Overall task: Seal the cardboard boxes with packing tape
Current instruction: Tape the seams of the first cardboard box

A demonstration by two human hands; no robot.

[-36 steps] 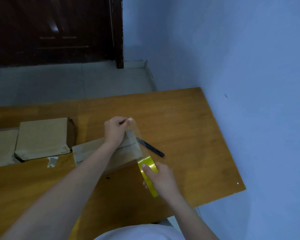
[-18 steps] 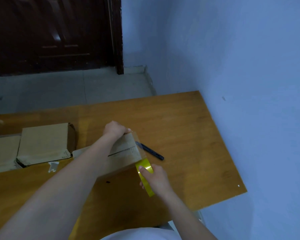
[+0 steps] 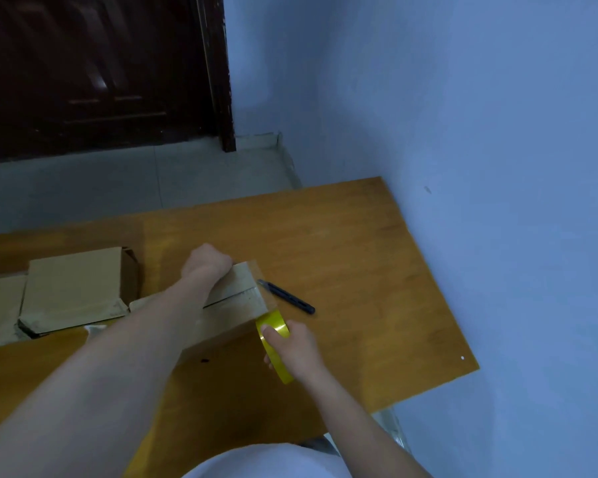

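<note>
A flat cardboard box (image 3: 237, 301) lies in the middle of the wooden table (image 3: 359, 263), partly under my left forearm. My left hand (image 3: 206, 262) is curled over the box's far edge and presses the end of a clear tape strip there. The strip runs across the box's right end down to a yellow roll of packing tape (image 3: 273, 336). My right hand (image 3: 296, 350) grips that roll at the box's near right corner, thumb on the roll's face.
A black utility knife (image 3: 287, 296) lies just right of the box. Two more cardboard boxes (image 3: 73, 288) sit at the left, one cut off by the frame. A blue wall runs along the table's right edge; a dark door stands beyond.
My left hand came down from above the box onto its far edge with the tape end. The right hand brought the roll in against the box's near corner, and the strip now lies over the box.
</note>
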